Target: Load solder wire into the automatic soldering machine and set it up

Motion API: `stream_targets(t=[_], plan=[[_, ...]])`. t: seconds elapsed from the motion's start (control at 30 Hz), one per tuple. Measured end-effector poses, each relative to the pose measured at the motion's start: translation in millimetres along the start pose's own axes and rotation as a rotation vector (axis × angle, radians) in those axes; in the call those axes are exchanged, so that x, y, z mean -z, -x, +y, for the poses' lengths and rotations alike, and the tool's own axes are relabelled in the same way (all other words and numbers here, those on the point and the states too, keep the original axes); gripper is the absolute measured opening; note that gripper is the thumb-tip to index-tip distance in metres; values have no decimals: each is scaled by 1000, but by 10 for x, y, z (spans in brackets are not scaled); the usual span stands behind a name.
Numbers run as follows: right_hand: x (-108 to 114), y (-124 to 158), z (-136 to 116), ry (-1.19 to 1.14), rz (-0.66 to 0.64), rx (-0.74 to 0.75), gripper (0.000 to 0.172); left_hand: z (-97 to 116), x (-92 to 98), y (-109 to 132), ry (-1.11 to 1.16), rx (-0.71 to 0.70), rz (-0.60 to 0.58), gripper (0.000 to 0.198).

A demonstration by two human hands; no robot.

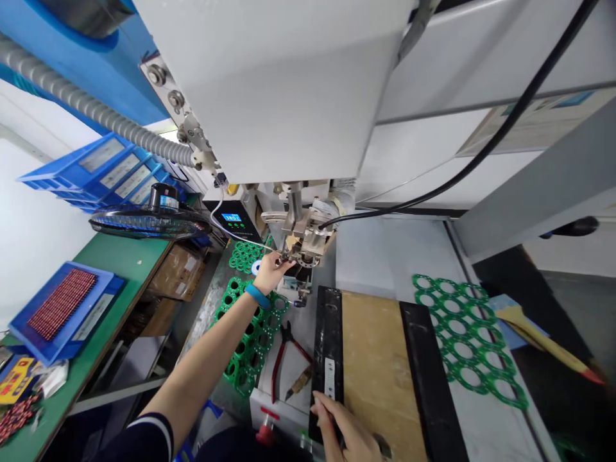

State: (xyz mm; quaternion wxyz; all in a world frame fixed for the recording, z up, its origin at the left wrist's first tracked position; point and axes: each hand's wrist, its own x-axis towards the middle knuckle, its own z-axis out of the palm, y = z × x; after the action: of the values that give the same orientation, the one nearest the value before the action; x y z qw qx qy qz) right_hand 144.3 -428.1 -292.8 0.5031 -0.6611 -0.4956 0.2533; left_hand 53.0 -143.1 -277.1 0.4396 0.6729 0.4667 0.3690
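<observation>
My left hand, a blue band on its wrist, reaches up to the metal head of a machine. Its fingers are closed in a pinch at small parts by the thin white tube; what they grip is too small to make out. At the lower edge, my right hand is partly cut off by the frame. Its fingers are stretched out over a black rail beside a tan plate, with no held thing visible. Red-handled pliers and a small pointed tool lie between the hands.
Green ring-patterned boards lie below my left forearm, another sheet at right. A display box stands behind. A fan, blue bins and a tray of reddish parts are left. A black cable arches overhead.
</observation>
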Motion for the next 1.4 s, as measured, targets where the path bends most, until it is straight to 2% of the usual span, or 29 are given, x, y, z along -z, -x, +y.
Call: stream_targets(t=[0.2, 0.37, 0.5, 0.73, 0.93, 1.17, 1.4], plan=[[-24, -44, -62, -50, -53, 7, 26, -110, -8, 24, 82, 47, -10, 28], [-37, -30, -84, -68, -88, 13, 24, -35, 9, -2, 142, 90, -56, 30], [-28, -6, -85, -52, -115, 22, 24, 43, -10, -28, 167, 102, -22, 28], [9, 11, -80, -13, -81, 62, 26, 78, -28, 3, 240, 148, -29, 32], [24, 49, -57, -24, -87, 87, 25, 45, -60, 21, 256, 175, 78, 29], [30, 102, -43, -29, -108, 74, 24, 145, -87, 45, 345, 214, 24, 33], [50, 138, -66, -20, -75, 82, 27, 119, -149, 38, 429, 209, 114, 30]])
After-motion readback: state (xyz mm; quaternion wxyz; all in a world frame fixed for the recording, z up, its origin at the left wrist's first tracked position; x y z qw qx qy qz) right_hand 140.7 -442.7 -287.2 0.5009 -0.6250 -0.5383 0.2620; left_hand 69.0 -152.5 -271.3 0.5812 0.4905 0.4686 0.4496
